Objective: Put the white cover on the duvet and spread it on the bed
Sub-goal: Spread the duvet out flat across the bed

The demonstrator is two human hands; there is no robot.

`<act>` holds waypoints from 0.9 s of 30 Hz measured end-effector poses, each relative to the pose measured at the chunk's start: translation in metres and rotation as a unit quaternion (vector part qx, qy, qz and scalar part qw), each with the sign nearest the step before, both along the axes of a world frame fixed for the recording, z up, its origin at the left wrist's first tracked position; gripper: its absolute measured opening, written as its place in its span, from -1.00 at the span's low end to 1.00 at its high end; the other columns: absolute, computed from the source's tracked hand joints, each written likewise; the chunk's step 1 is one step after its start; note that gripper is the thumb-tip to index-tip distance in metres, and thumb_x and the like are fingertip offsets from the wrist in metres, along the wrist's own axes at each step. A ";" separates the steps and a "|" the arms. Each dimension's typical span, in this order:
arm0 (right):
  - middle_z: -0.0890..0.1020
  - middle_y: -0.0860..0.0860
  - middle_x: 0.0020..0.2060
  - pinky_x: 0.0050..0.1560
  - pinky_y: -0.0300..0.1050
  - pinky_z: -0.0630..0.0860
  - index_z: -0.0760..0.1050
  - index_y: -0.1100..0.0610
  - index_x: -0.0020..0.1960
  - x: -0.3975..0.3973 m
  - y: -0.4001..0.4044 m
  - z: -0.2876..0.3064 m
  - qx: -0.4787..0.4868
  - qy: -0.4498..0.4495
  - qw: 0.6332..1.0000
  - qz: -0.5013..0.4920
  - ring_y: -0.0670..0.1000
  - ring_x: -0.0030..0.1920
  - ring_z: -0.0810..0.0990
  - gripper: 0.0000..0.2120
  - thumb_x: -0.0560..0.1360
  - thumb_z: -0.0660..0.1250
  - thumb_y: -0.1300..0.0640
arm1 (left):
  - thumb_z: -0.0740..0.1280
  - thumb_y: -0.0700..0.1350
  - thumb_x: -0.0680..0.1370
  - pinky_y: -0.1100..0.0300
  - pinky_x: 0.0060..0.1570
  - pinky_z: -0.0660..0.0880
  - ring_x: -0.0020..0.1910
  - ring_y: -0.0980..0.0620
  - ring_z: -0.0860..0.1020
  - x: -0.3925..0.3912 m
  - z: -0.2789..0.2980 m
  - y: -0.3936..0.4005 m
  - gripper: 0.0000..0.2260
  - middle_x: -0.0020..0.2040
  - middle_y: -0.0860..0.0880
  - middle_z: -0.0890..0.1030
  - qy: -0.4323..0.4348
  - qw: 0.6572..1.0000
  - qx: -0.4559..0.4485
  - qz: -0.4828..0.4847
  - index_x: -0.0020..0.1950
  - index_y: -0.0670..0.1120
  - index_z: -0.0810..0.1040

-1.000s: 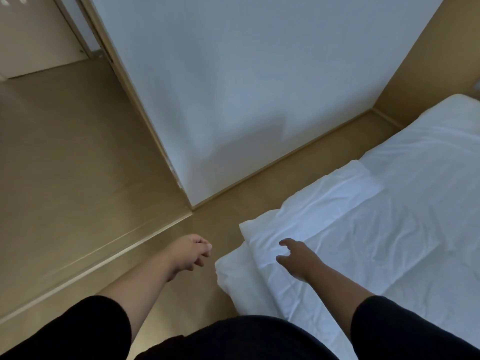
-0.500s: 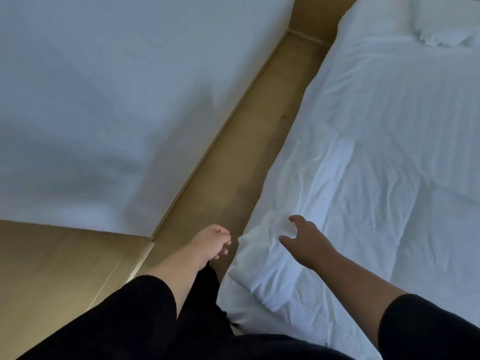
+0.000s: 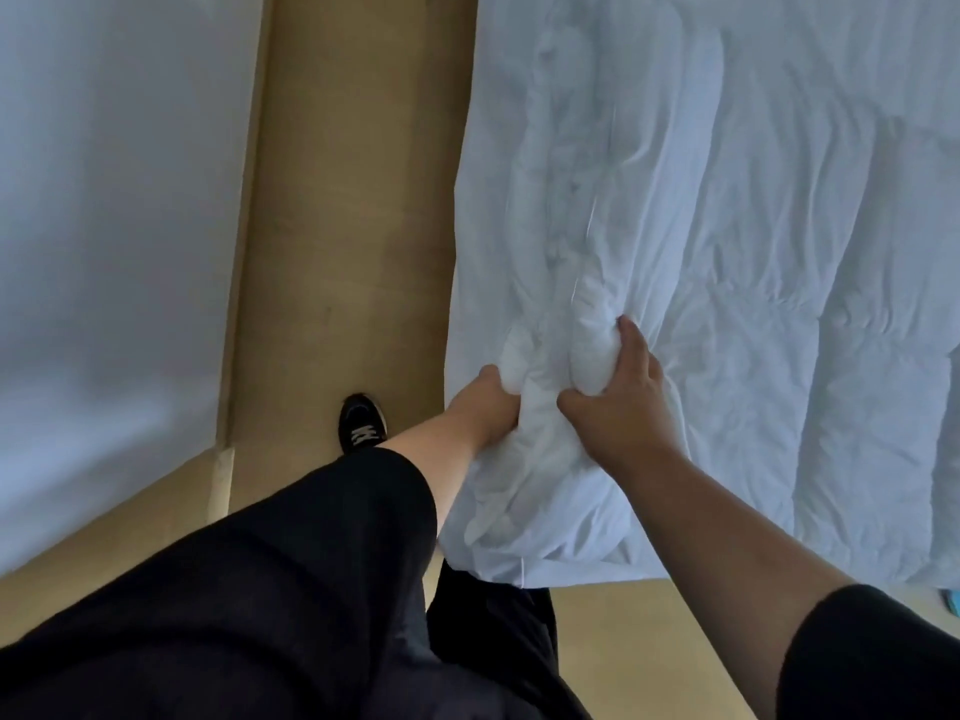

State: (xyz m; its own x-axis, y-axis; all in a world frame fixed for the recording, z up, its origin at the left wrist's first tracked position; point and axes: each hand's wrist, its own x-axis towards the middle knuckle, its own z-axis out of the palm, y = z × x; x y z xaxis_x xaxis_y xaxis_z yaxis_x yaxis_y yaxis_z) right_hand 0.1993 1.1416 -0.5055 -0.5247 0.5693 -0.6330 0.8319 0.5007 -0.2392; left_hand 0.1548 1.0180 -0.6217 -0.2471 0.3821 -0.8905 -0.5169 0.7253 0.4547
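Both hands are gripping the white duvet [image 3: 727,252] at the near left corner of the bed, where the fabric is hanging over the bed's edge. The left hand [image 3: 488,407] is clutching a bunched fold right at the left edge, its fingers curled into the cloth and mostly buried in it. The right hand [image 3: 618,397] is sitting just beside it, thumb hooked under and fingers wrapping over a thick gathered roll of the same fabric. Between the two hands the cloth is puckering into deep ridges that are running up the left side of the bed, while the rest is lying flatter and wrinkled across the bed toward the right edge. Whether this is the cover or the duvet inside it, I cannot tell.

Black sleeves [image 3: 311,563] are covering both upper arms. A black sneaker [image 3: 361,422] is standing on the tan floor [image 3: 343,226] in the strip between the bed and the white wall [image 3: 114,252].
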 end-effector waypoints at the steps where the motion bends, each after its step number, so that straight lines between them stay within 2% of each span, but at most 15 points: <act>1: 0.38 0.04 0.41 0.06 -0.07 0.41 0.05 -0.09 0.57 0.002 0.003 0.005 0.007 0.000 1.000 -0.015 0.13 0.27 0.48 -0.18 0.44 0.41 0.02 | 0.27 0.09 0.59 0.10 0.03 0.41 0.02 -0.06 0.48 0.005 0.004 0.000 -0.66 0.08 -0.01 0.49 -0.002 1.000 -0.008 -0.029 0.24 -0.10 0.38; 3: 0.56 0.05 0.14 -0.09 -0.05 0.43 0.26 0.01 0.44 0.006 0.010 0.017 0.011 -0.003 0.999 -0.038 0.13 0.03 0.54 -0.42 0.47 0.36 0.05 | 0.24 0.05 0.61 0.07 0.10 0.46 0.06 -0.09 0.52 0.014 0.010 -0.008 -0.74 0.15 -0.07 0.56 -0.012 0.996 -0.001 -0.085 0.18 -0.10 0.49; 4: 0.57 0.03 -0.01 -0.16 -0.06 0.41 0.33 0.06 0.34 0.008 0.014 0.024 0.009 -0.002 0.999 -0.039 0.13 -0.05 0.53 -0.55 0.48 0.34 0.08 | 0.24 0.08 0.59 0.03 0.17 0.49 0.11 -0.10 0.55 0.019 0.016 -0.014 -0.71 0.19 -0.07 0.59 -0.021 0.995 0.012 -0.094 0.18 -0.07 0.55; 5: 0.54 -0.01 -0.12 -0.20 -0.06 0.37 0.37 0.09 0.25 0.011 0.018 0.032 0.007 0.003 0.999 -0.035 0.13 -0.10 0.53 -0.65 0.49 0.32 0.11 | 0.26 0.13 0.56 -0.03 0.23 0.50 0.14 -0.09 0.57 0.023 0.023 -0.021 -0.68 0.20 -0.04 0.61 -0.034 0.995 0.026 -0.086 0.21 -0.02 0.58; 7: 0.50 -0.04 -0.21 -0.24 -0.05 0.35 0.39 0.14 0.12 0.013 0.024 0.052 0.008 0.027 0.999 -0.016 0.12 -0.16 0.51 -0.78 0.49 0.30 0.15 | 0.36 0.17 0.50 -0.07 0.22 0.54 0.13 -0.04 0.61 0.035 0.043 -0.035 -0.65 0.17 0.02 0.66 -0.075 0.996 0.047 -0.005 0.24 0.09 0.59; 10: 0.55 -0.01 -0.20 -0.28 -0.08 0.41 0.43 0.14 0.03 0.018 0.027 0.082 -0.005 0.071 0.997 0.014 0.08 -0.19 0.52 -0.86 0.48 0.26 0.19 | 0.48 0.05 0.49 -0.03 0.14 0.59 0.08 -0.01 0.67 0.063 0.073 -0.056 -0.68 0.10 0.05 0.70 -0.122 0.984 0.076 0.106 0.23 0.09 0.60; 14: 0.59 0.05 -0.19 -0.15 -0.01 0.52 0.48 0.18 -0.03 0.036 0.009 0.107 -0.061 0.103 0.988 0.100 0.12 -0.17 0.56 -0.87 0.45 0.24 0.20 | 0.48 0.06 0.51 0.01 0.14 0.59 0.08 0.03 0.68 0.118 0.123 -0.090 -0.66 0.08 0.07 0.71 -0.113 0.984 0.086 0.109 0.27 0.08 0.59; 17: 0.53 0.08 -0.25 -0.23 -0.05 0.44 0.41 0.21 -0.13 0.071 -0.022 0.103 -0.128 0.095 0.974 0.161 0.08 -0.23 0.48 -0.94 0.45 0.21 0.20 | 0.46 0.13 0.48 0.07 0.17 0.55 0.11 0.07 0.64 0.165 0.148 -0.126 -0.69 0.10 0.12 0.69 -0.071 0.994 0.046 0.071 0.20 0.17 0.59; 18: 0.56 0.06 -0.22 -0.19 -0.06 0.46 0.45 0.19 -0.09 0.088 -0.033 0.098 -0.174 0.084 0.967 0.164 0.04 -0.20 0.51 -0.91 0.46 0.22 0.17 | 0.43 0.15 0.50 0.10 0.18 0.53 0.13 0.10 0.62 0.178 0.149 -0.138 -0.73 0.12 0.14 0.67 -0.041 0.998 0.018 0.044 0.18 0.20 0.58; 19: 0.61 0.01 -0.11 -0.08 -0.10 0.53 0.52 0.12 0.03 0.106 -0.042 0.093 -0.238 0.065 0.956 0.156 -0.01 -0.11 0.57 -0.83 0.49 0.25 0.10 | 0.38 0.15 0.53 0.13 0.17 0.51 0.13 0.11 0.59 0.188 0.148 -0.148 -0.78 0.14 0.15 0.64 -0.003 1.000 -0.018 0.006 0.16 0.23 0.55; 20: 0.63 -0.08 0.04 0.11 -0.10 0.55 0.54 0.01 0.21 0.124 -0.048 0.088 -0.299 0.044 0.942 0.142 -0.06 0.05 0.60 -0.72 0.52 0.29 0.03 | 0.34 0.14 0.56 0.13 0.14 0.50 0.10 0.10 0.57 0.194 0.140 -0.158 -0.81 0.15 0.13 0.63 0.035 0.996 -0.069 -0.039 0.17 0.22 0.51; 21: 0.57 -0.14 0.19 0.26 -0.09 0.49 0.48 -0.07 0.37 0.141 -0.052 0.083 -0.340 0.025 0.932 0.124 -0.09 0.21 0.55 -0.62 0.55 0.32 -0.03 | 0.30 0.14 0.59 0.13 0.08 0.50 0.04 0.08 0.57 0.198 0.131 -0.167 -0.79 0.15 0.08 0.62 0.063 0.988 -0.122 -0.073 0.20 0.17 0.49; 22: 0.50 -0.16 0.26 0.32 -0.10 0.42 0.42 -0.09 0.44 0.157 -0.053 0.077 -0.350 0.010 0.930 0.110 -0.10 0.30 0.49 -0.56 0.58 0.32 -0.06 | 0.27 0.15 0.60 0.12 0.03 0.52 -0.02 0.05 0.58 0.198 0.122 -0.174 -0.74 0.13 0.03 0.62 0.083 0.979 -0.165 -0.091 0.25 0.11 0.46; 24: 0.51 -0.11 0.29 0.26 -0.14 0.38 0.42 -0.03 0.45 0.184 -0.047 0.060 -0.309 -0.002 0.949 0.063 -0.07 0.29 0.48 -0.57 0.60 0.30 -0.06 | 0.24 0.27 0.56 0.05 0.08 0.56 -0.02 0.01 0.60 0.196 0.109 -0.177 -0.54 0.09 0.00 0.61 0.067 0.980 -0.174 -0.064 0.33 0.02 0.42; 27: 0.55 -0.01 0.14 0.07 -0.11 0.40 0.50 0.09 0.32 0.226 -0.035 0.031 -0.227 -0.064 0.971 -0.033 0.01 0.07 0.51 -0.65 0.58 0.30 -0.02 | 0.29 0.38 0.49 0.00 0.22 0.51 0.24 -0.05 0.54 0.190 0.101 -0.155 -0.29 0.32 -0.04 0.53 0.002 0.994 -0.107 -0.003 0.49 -0.04 0.33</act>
State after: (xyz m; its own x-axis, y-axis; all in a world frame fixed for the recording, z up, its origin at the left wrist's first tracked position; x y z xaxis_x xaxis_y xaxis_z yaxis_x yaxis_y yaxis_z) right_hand 0.4249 1.1070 -0.4747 -0.3964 0.2455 -0.8846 0.8964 0.3116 -0.3152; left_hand 0.3453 0.8635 -0.5208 -0.2498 0.1856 -0.9504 -0.5101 0.8090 0.2920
